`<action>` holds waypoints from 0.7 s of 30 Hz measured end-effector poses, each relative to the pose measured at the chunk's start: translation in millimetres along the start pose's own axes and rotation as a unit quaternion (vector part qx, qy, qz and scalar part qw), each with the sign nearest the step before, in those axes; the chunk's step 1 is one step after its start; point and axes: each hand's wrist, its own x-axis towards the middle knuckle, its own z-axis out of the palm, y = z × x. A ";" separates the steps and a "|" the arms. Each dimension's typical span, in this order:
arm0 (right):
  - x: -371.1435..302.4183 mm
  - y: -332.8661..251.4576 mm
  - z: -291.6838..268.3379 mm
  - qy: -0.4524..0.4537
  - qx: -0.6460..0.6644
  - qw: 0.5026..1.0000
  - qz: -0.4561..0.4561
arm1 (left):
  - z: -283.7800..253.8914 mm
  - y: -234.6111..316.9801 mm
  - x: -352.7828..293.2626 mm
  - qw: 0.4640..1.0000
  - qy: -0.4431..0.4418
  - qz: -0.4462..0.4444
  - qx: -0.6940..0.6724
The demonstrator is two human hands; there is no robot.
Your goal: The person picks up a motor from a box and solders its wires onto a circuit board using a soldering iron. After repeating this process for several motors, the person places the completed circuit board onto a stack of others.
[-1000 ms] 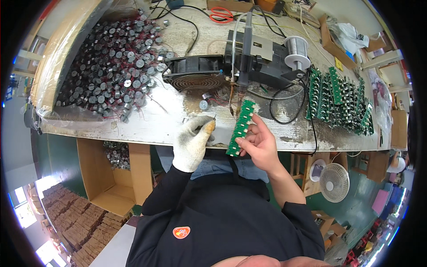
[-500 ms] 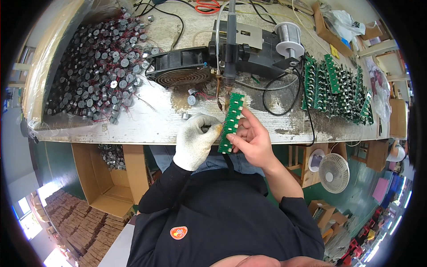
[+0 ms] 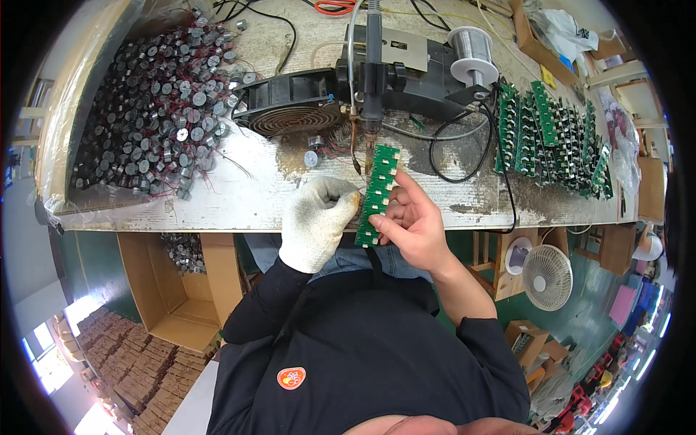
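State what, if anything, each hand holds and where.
Bare right hand: long green circuit-board strip, by its lower right edge. White-gloved left hand: pinched, any hold hidden.

No words, numbers or brand names can be made out; the clearest sign is a small, rounded red badge with a pale border (image 3: pixel 291 378) on the black cloth shirt (image 3: pixel 377 341), on the left side of the wearer's chest; white and yellow shapes show inside its red field, and any lettering there is too small to tell; any print on the long, narrow green circuit board (image 3: pixel 381 190) is likewise too fine; on the pale grey metal plate (image 3: pixel 415 51) sits a dark patch, whether label or opening cannot be told.
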 end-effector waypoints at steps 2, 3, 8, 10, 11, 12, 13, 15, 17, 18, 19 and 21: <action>-0.1 0.5 0.2 -0.001 0.004 1.000 -0.004 | -0.4 -2.0 1.4 1.000 0.006 0.011 0.005; 0.1 0.8 0.3 0.000 0.004 1.000 -0.003 | -1.2 -2.7 2.1 1.000 -0.009 0.019 0.023; 0.8 1.1 0.9 0.001 0.009 1.000 -0.001 | 1.4 -3.3 1.5 1.000 0.019 0.016 0.002; 1.5 0.6 1.5 0.010 0.008 1.000 0.007 | 1.3 -1.8 1.6 1.000 0.018 0.019 0.013; 1.8 0.1 1.6 0.007 0.009 1.000 0.005 | 1.4 -1.1 1.7 1.000 0.018 0.019 0.013; 2.0 -0.5 1.7 0.006 0.005 1.000 0.002 | 1.1 -0.5 1.9 0.999 0.023 0.021 0.017; 2.5 -1.0 1.8 0.008 0.001 1.000 0.002 | 1.0 -0.1 2.5 0.999 0.027 0.024 0.022; 3.8 -1.9 1.8 0.003 0.004 1.000 0.002 | 0.5 0.5 4.2 0.998 0.028 0.041 0.038; 4.6 -2.6 2.5 0.001 0.007 1.000 0.004 | 0.3 1.3 4.8 0.996 0.030 0.059 0.053; 4.8 -2.8 2.8 0.000 0.009 1.000 -0.002 | 0.5 1.9 4.5 0.998 0.028 0.050 0.039; 4.9 -3.0 3.2 0.003 0.012 1.000 -0.005 | 0.6 2.8 4.2 0.998 0.028 0.036 0.033; 4.4 -3.5 3.5 0.000 0.012 1.000 -0.011 | 0.7 5.1 3.5 0.999 0.028 0.041 0.015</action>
